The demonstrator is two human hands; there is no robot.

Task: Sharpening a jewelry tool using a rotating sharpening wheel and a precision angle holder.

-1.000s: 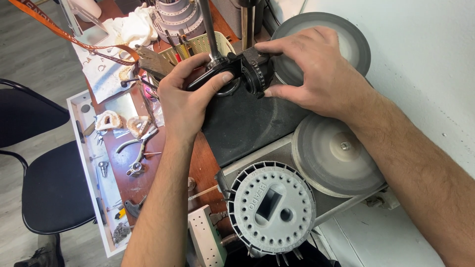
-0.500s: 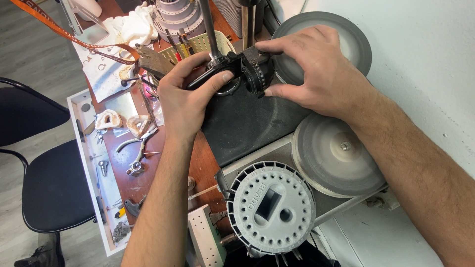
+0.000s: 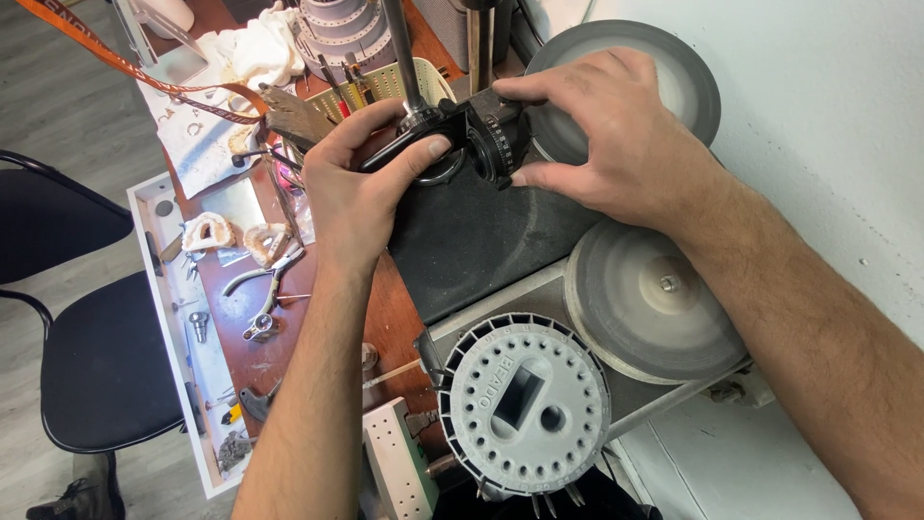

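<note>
The black clamp piece (image 3: 460, 144) sits on the upright metal rod (image 3: 402, 53), above the dark pad (image 3: 481, 231). My left hand (image 3: 361, 183) is closed around its left end, thumb on top. My right hand (image 3: 606, 144) pinches its ribbed knob (image 3: 500, 144), I think between thumb and forefinger. A grey perforated disc (image 3: 525, 404) lies nearer me, pliers (image 3: 269, 279) in the tray (image 3: 159, 250) to the left.

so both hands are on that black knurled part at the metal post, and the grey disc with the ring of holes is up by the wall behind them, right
Not quite. Both hands, left hand and right hand, are on the black knurled part at the metal post, but the head view shows the grey holed disc nearer the person, below the hands.
</note>
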